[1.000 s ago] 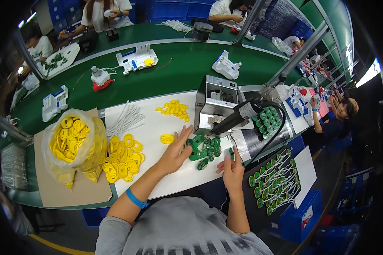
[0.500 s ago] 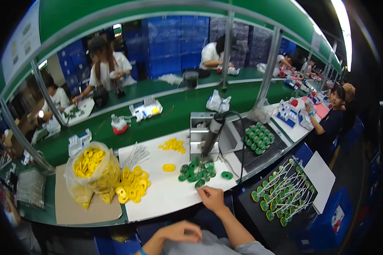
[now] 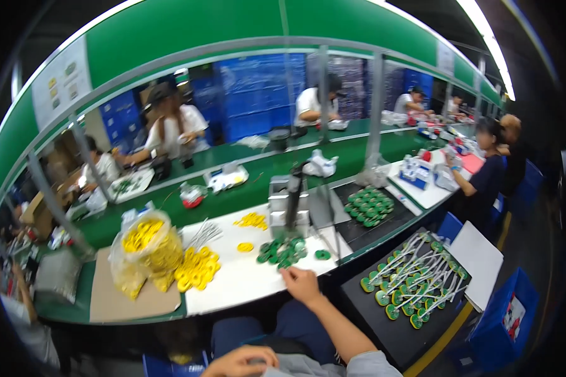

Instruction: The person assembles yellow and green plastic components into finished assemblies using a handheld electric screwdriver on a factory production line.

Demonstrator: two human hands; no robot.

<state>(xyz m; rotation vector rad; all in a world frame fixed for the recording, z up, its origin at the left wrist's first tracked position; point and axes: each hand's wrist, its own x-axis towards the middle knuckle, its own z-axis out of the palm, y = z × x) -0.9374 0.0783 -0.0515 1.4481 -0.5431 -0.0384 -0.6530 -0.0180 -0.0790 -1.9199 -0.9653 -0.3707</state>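
My right hand (image 3: 303, 284) reaches over the near edge of the white board (image 3: 245, 289), its fingertips pinched at a green disc (image 3: 285, 264) on the near side of a pile of green discs (image 3: 275, 251). The fingers partly hide this disc. My left hand (image 3: 248, 360) is low over my lap, fingers loosely curved, with nothing visible in it. One green disc (image 3: 322, 254) lies apart to the right of the pile. To the left are a single yellow piece (image 3: 244, 247), a small group of yellow pieces (image 3: 251, 220) and a heap of yellow rings (image 3: 198, 267).
A clear bag of yellow rings (image 3: 149, 248) stands on cardboard (image 3: 107, 301). White ties (image 3: 205, 234) lie near it. Behind the pile stands a metal fixture with a dark upright tool (image 3: 294, 195). Green discs (image 3: 369, 206) fill a black mat; assembled pieces (image 3: 415, 279) lie right. Co-workers sit around.
The view has shifted, tilting up a little. My left hand has dropped lower, with its fingers more curved. My right hand stays at the near edge of the green pile.
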